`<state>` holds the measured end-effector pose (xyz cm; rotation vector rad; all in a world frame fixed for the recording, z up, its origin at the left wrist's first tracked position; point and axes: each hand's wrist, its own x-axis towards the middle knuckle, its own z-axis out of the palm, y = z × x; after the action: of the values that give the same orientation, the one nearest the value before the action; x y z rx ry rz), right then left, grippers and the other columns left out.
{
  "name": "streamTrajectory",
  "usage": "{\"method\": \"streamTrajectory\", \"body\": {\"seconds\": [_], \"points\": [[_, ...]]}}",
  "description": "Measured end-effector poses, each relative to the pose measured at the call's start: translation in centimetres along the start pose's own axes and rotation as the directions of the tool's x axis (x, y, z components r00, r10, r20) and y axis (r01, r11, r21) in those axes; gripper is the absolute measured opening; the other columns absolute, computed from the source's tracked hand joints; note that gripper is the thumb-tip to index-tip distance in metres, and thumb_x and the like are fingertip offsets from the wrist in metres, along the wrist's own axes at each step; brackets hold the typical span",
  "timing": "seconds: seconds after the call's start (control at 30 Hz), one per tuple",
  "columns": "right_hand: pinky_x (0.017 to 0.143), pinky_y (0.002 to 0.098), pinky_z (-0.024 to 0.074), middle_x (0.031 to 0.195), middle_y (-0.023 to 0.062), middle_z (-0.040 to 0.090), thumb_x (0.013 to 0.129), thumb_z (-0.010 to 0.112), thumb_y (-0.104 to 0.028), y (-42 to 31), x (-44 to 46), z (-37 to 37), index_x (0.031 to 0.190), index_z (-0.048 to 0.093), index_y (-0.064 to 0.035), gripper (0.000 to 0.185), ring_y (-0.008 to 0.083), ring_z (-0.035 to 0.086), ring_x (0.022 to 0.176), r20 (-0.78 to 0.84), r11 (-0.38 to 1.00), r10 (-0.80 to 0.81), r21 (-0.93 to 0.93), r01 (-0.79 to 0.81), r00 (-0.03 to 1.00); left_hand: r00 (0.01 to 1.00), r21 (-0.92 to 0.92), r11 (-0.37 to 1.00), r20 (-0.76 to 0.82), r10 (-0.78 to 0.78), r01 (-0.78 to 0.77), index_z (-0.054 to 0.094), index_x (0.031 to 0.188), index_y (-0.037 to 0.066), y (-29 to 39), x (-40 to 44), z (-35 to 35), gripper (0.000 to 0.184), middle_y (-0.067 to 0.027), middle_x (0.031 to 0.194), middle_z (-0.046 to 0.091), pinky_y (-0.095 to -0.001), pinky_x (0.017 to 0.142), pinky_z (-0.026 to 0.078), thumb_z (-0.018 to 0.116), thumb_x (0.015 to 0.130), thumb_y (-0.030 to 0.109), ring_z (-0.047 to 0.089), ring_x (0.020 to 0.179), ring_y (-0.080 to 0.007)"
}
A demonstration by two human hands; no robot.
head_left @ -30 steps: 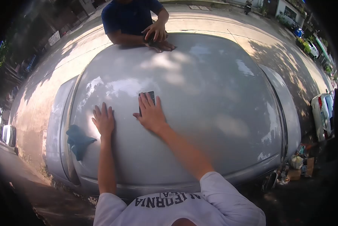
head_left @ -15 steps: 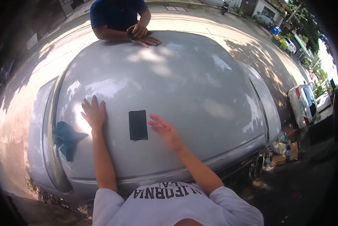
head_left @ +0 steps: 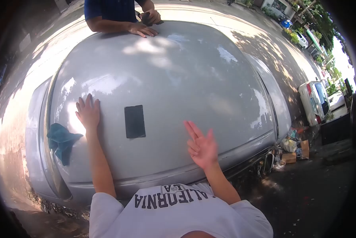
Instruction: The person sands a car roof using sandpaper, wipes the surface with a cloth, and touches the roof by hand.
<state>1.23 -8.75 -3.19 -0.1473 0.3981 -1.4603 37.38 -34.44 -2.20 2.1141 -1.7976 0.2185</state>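
**Both hands off the dark sheet on a silver car roof**

Looking at a dark rectangular sheet (head_left: 135, 121) lying flat on the silver roof (head_left: 170, 91), so calling that the middle of the clock. Got the left hand (head_left: 88, 113) at about 9 o'clock, palm down on the paint, fingers spread, nothing under it that shows. Got the right hand (head_left: 203, 148) near 4 o'clock, kinda blurry: palm turned up, two fingers out close together, others part-curled, not pinching anything. Can't tell if touching the roof. Also spotting a crumpled teal cloth (head_left: 63, 142) between 8 and 9, just beyond the left hand near the roof's side edge. Up at 12, on the far side, seeing another person in a dark blue top (head_left: 112, 10), with one hand flat on the roof and a dark object in the other. Out past the roof at 3, a parked white car (head_left: 313, 103).
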Motion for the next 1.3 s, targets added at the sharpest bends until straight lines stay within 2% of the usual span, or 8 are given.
{"method": "streamTrajectory", "body": {"seconds": [0.23, 0.63, 0.77, 0.83, 0.97, 1.03, 1.17, 1.3], "points": [[0.052, 0.0264, 0.0328, 0.165, -0.0008, 0.011, 0.094, 0.037, -0.068, -1.0, -8.0, 1.1, 0.155, 0.023, -0.0105, 0.085, 0.0138, 0.035, 0.058, 0.021, 0.97, 0.083, 0.228, -0.085, 0.996, 0.999, 0.027, 0.998, 0.012, -0.053, 0.053, 0.047, 0.144, 0.03, -0.2, 0.0, 0.8, 0.053, -0.0124, 0.157, 0.032, -0.0585, 0.116, 0.017, 0.05, 0.095, 0.051, 0.026, 0.146, -0.0352], [0.053, 0.0247, 0.0349, 0.163, -0.0038, 0.019, 0.094, 0.03, -0.071, 0.0, 5.9, 2.9, 0.156, 0.02, -0.0096, 0.088, 0.0135, 0.037, 0.06, 0.182, 0.963, 0.131, 0.211, -0.168, 0.975, 0.997, 0.03, 0.999, -0.066, -0.027, 0.029, 0.051, 0.138, 0.026, 0.9, -0.7, -0.3, 0.048, -0.0141, 0.151, 0.039, -0.0581, 0.113, 0.024, 0.054, 0.094, 0.046, 0.033, 0.141, -0.0317], [0.052, 0.0253, 0.0342, 0.164, -0.0037, 0.016, 0.092, 0.029, -0.075, -0.4, 0.0, 1.1, 0.156, 0.02, -0.0109, 0.091, 0.0137, 0.037, 0.059, 0.147, 0.969, 0.093, 0.214, -0.124, 0.985, 0.999, 0.05, 0.998, -0.02, -0.039, 0.04, 0.047, 0.142, 0.028, 0.6, -0.6, 0.1, 0.05, -0.0134, 0.154, 0.035, -0.0567, 0.115, 0.021, 0.048, 0.096, 0.049, 0.03, 0.144, -0.0325], [0.05, 0.0262, 0.0333, 0.165, -0.0035, 0.009, 0.089, 0.029, -0.078, -0.5, -4.4, 0.3, 0.156, 0.02, -0.0125, 0.094, 0.0139, 0.036, 0.057, -0.001, 0.925, 0.112, 0.365, -0.104, 0.994, 0.998, 0.074, 0.996, -0.01, -0.059, 0.059, 0.046, 0.144, 0.029, 0.5, -0.5, 0.3, 0.051, -0.0125, 0.156, 0.033, -0.0563, 0.116, 0.019, 0.046, 0.097, 0.05, 0.028, 0.145, -0.0322], [0.051, 0.0265, 0.0332, 0.166, -0.0053, 0.002, 0.089, 0.031, -0.079, -0.8, -10.3, -1.0, 0.157, 0.015, -0.0129, 0.096, 0.0141, 0.036, 0.058, 0.036, 0.926, 0.082, 0.367, -0.089, 0.996, 0.997, 0.083, 0.994, -0.004, -0.071, 0.071, 0.044, 0.144, 0.029, 0.5, -0.7, 0.5, 0.051, -0.0108, 0.157, 0.032, -0.056, 0.116, 0.019, 0.044, 0.098, 0.049, 0.028, 0.145, -0.0321], [0.052, 0.0259, 0.033, 0.166, -0.0062, -0.002, 0.088, 0.027, -0.08, -1.1, -10.9, -1.1, 0.158, 0.013, -0.0138, 0.097, 0.0144, 0.036, 0.058, -0.045, 0.889, 0.095, 0.454, -0.065, 0.994, 0.997, 0.088, 0.994, -0.014, -0.071, 0.072, 0.045, 0.144, 0.027, 1.3, -0.9, 0.0, 0.049, -0.0116, 0.156, 0.033, -0.0561, 0.116, 0.019, 0.044, 0.099, 0.047, 0.028, 0.145, -0.0327], [0.053, 0.0265, 0.0331, 0.166, -0.0023, 0.008, 0.088, 0.03, -0.08, -1.7, -5.9, -2.5, 0.156, 0.02, -0.0121, 0.097, 0.0148, 0.036, 0.058, -0.032, 0.915, 0.107, 0.394, -0.086, 0.994, 0.996, 0.064, 0.994, -0.013, -0.088, 0.089, 0.046, 0.142, 0.023, 2.4, -1.1, -0.7, 0.048, -0.0141, 0.155, 0.034, -0.0577, 0.115, 0.021, 0.046, 0.099, 0.042, 0.029, 0.144, -0.035], [0.053, 0.0255, 0.0333, 0.165, -0.0024, 0.013, 0.089, 0.03, -0.078, -1.6, 3.2, -0.9, 0.156, 0.022, -0.0121, 0.094, 0.0147, 0.036, 0.058, 0.103, 0.931, 0.158, 0.317, -0.182, 0.982, 0.997, 0.047, 0.996, -0.019, -0.07, 0.071, 0.048, 0.141, 0.022, 2.2, -1.0, -0.9, 0.047, -0.0145, 0.154, 0.036, -0.0596, 0.113, 0.023, 0.049, 0.098, 0.041, 0.03, 0.142, -0.0373]]}}
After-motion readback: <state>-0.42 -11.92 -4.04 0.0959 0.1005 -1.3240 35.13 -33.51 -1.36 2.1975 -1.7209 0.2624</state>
